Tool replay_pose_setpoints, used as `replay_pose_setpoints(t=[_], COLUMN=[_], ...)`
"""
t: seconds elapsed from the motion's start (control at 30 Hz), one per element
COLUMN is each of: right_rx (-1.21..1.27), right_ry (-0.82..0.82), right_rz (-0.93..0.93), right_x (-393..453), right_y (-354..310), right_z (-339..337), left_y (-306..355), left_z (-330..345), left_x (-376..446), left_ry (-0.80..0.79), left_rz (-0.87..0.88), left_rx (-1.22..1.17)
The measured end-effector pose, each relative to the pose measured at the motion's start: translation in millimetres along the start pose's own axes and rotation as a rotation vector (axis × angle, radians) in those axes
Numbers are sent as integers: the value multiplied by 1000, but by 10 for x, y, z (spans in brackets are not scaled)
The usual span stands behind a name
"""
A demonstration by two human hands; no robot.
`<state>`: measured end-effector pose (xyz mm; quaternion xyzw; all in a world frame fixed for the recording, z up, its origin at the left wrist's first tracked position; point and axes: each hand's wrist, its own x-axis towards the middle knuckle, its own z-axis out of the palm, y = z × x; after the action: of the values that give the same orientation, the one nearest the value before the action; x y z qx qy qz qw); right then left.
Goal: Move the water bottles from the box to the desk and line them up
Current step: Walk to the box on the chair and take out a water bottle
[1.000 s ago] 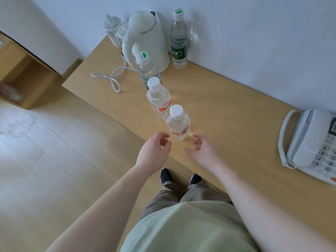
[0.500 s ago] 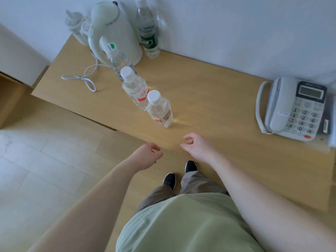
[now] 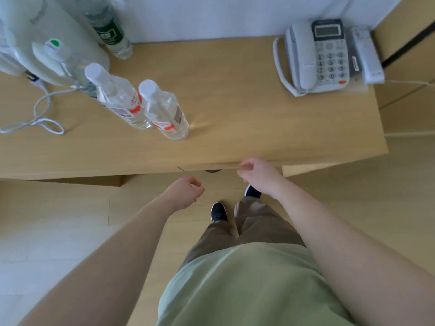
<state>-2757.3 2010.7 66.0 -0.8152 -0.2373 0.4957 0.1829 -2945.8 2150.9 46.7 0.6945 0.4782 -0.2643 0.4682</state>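
Both hands free, between bottles

Left hand [image 3: 186,194] and right hand [image 3: 256,172] hang loosely curled, holding nothing; the next bottle belongs right of the orange-labelled bottle [image 3: 164,111], upright, level with it.

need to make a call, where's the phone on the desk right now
In the head view the phone sits at the desk's far right corner by the wall, well right of the water bottles.

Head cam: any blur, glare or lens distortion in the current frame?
Head view: motion blur smears the kettle and green-label bottle at upper left; the telephone keypad is soft. Wide-angle bending curves the desk edge. A small bright glint sits beside the nearest bottle. Lighting soft, shadows faint.
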Motion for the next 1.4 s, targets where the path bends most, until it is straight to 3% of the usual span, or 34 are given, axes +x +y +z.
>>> replay_pose_setpoints(t=[0.53,1.03,1.4], right_rx=[417,632,842], right_ry=[212,338,535], right_rz=[226,262,318], right_x=[-918,-1818,-2126], right_y=[1371,3162,4136], right_z=[-179,-885,-1409], left_y=[1132,2418,3628], left_z=[926,2744,3855], left_x=[-89,-599,-755], left_ry=[-213,-270,-383], left_rz=[212,359,478], left_rx=[362,564,749])
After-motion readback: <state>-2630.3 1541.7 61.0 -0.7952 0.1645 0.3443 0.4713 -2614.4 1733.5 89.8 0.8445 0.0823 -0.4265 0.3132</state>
